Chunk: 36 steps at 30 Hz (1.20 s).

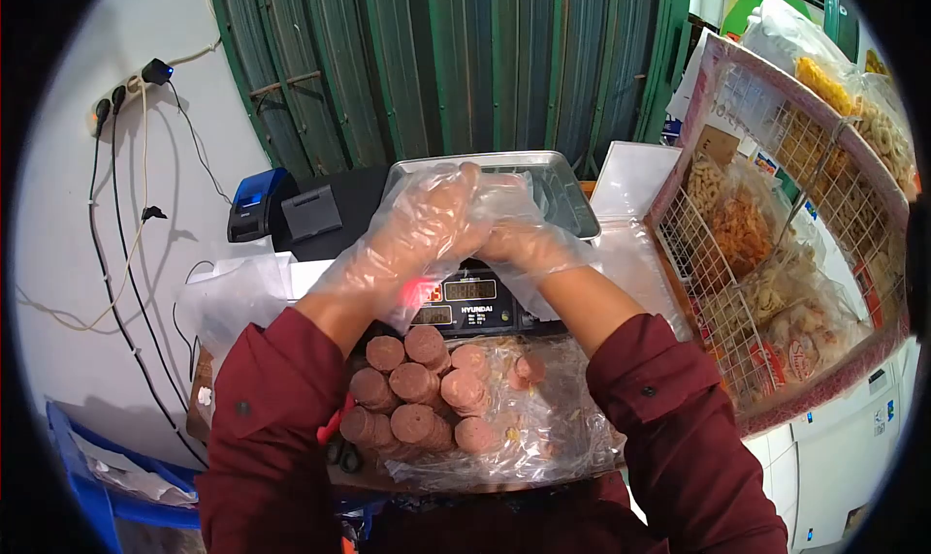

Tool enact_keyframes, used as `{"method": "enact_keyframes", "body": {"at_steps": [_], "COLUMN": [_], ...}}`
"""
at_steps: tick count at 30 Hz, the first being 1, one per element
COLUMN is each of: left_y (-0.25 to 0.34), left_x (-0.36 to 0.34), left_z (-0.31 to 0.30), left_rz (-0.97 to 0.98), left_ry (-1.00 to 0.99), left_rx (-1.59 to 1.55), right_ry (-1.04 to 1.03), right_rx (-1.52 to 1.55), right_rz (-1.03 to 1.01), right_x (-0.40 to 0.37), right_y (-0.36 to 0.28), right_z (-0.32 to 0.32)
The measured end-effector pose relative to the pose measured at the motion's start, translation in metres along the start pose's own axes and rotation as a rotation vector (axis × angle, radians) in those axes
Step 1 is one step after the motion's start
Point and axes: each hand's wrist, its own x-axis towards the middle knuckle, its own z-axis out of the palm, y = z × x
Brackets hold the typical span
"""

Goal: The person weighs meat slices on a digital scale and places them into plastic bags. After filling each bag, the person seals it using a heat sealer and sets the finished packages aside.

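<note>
Both hands wear loose clear plastic gloves and meet above a black HYUNDAI digital scale with lit red figures. My left hand is closed, fingers together and pointing away from me. Against it my right hand is closed too, its fingertips partly hidden behind the left. What they grip is covered by the gloves and clear plastic. Just beyond is a shiny metal tray. Nearer me, several stacks of round pinkish-brown slices stand on a clear plastic sheet, with a smaller stack apart at the right.
A blue-and-black device and a dark grey box sit at the back left. Scissors lie by the front edge. At right stands a wire rack with bagged snacks. Cables hang along the left wall.
</note>
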Motion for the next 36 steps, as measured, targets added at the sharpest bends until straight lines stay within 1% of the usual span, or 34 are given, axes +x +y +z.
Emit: {"method": "enact_keyframes", "body": {"at_steps": [1, 2, 3, 5, 6, 7, 8, 9, 10, 11, 12, 13, 14, 15, 16, 17, 18, 19, 20, 21, 22, 23, 24, 26, 27, 29, 30, 31, 32, 33, 35, 36], "left_y": [-0.004, 0.025, 0.028, 0.032, 0.037, 0.040, 0.043, 0.045, 0.043, 0.038, 0.034, 0.028, 0.019, 0.019, 0.019, 0.024, 0.028, 0.027, 0.022, 0.017, 0.015, 0.013, 0.013, 0.012, 0.012, 0.010, 0.011, 0.011, 0.012, 0.013, 0.012, 0.011], "left_x": [-0.006, 0.001, -0.004, -0.016, -0.016, -0.018, -0.019, -0.020, -0.022, -0.023, -0.026, -0.030, -0.034, -0.036, -0.039, -0.042, -0.045, -0.046, -0.047, -0.047, -0.046, -0.045, -0.044, -0.045, -0.046, -0.048, -0.047, -0.047, -0.047, -0.047, -0.046, -0.046], "left_z": [0.003, -0.023, -0.025, -0.031, -0.038, -0.038, -0.038, -0.037, -0.039, -0.041, -0.041, -0.034, -0.021, -0.019, -0.020, -0.024, -0.028, -0.028, -0.025, -0.021, -0.017, -0.010, -0.006, 0.001, 0.003, 0.005, 0.004, 0.002, -0.002, -0.005, -0.004, -0.003], "left_rz": [-0.012, -0.145, -0.142, -0.133, -0.173, -0.170, -0.298, -0.423, -0.422, -0.240, -0.059, -0.057, -0.063, -0.066, -0.061, -0.046, -0.032, -0.029, -0.018, -0.006, 0.003, 0.015, 0.027, 0.061, 0.086, 0.095, 0.050, 0.005, 0.002, 0.018, 0.026, 0.027], "left_ry": [0.071, -0.170, -0.173, -0.075, -0.102, -0.100, -0.086, -0.071, -0.070, -0.103, -0.134, -0.135, -0.096, -0.054, -0.051, -0.003, 0.045, 0.050, 0.051, 0.053, 0.056, 0.055, 0.053, 0.088, 0.121, 0.131, 0.116, 0.099, 0.096, 0.120, 0.145, 0.148], "left_rx": [-0.040, 0.128, 0.133, -0.016, -0.124, -0.121, -0.396, -0.674, -0.674, -0.549, -0.421, -0.421, -0.336, -0.249, -0.246, -0.329, -0.412, -0.410, -0.370, -0.329, -0.324, -0.146, 0.033, 0.090, 0.137, 0.130, 0.071, 0.013, 0.012, 0.024, 0.030, 0.010], "right_ry": [-0.028, -0.056, -0.051, -0.024, -0.020, -0.169, -0.319, -0.318, -0.270, -0.222, -0.222, -0.272, -0.319, -0.313, -0.334, -0.357, -0.354, -0.392, -0.429, -0.420, -0.418, -0.416, -0.405, -0.380, -0.378, -0.257, -0.260, -0.265, -0.269, -0.272, -0.119, -0.126], "right_rx": [-0.022, -0.042, -0.039, -0.147, -0.146, -0.118, -0.091, -0.093, -0.150, -0.207, -0.208, -0.163, -0.120, -0.123, -0.131, -0.138, -0.141, -0.177, -0.214, -0.220, -0.154, -0.086, -0.087, -0.295, -0.295, -0.267, -0.266, -0.394, -0.520, -0.519, -0.177, -0.175], "right_rz": [0.059, 0.118, 0.119, 0.107, 0.107, 0.081, 0.053, 0.052, 0.022, -0.007, -0.006, 0.040, 0.086, 0.085, 0.126, 0.167, 0.165, 0.187, 0.208, 0.206, 0.250, 0.293, 0.291, -0.025, -0.025, 0.250, 0.252, 0.141, 0.028, 0.029, 0.311, 0.312], "right_x": [0.006, 0.010, 0.011, 0.010, 0.004, -0.008, -0.018, -0.025, -0.034, -0.040, -0.043, -0.046, -0.047, -0.047, -0.045, -0.044, -0.040, -0.035, -0.029, -0.025, -0.021, -0.017, -0.018, -0.021, -0.016, -0.010, -0.010, -0.009, -0.009, -0.007, -0.004, -0.007], "right_y": [-0.004, -0.007, -0.010, -0.018, -0.015, -0.010, -0.007, -0.013, -0.020, -0.027, -0.030, -0.034, -0.037, -0.039, -0.041, -0.042, -0.038, -0.028, -0.022, -0.018, -0.015, -0.012, -0.002, 0.015, -0.004, -0.040, -0.037, -0.034, -0.032, -0.032, -0.034, -0.024], "right_z": [0.003, 0.004, 0.002, 0.000, 0.002, 0.004, 0.004, -0.004, -0.013, -0.022, -0.028, -0.034, -0.038, -0.039, -0.037, -0.033, -0.025, -0.013, -0.005, 0.003, 0.009, 0.014, 0.020, 0.028, 0.012, -0.017, -0.016, -0.014, -0.011, -0.005, 0.010, 0.020]}}
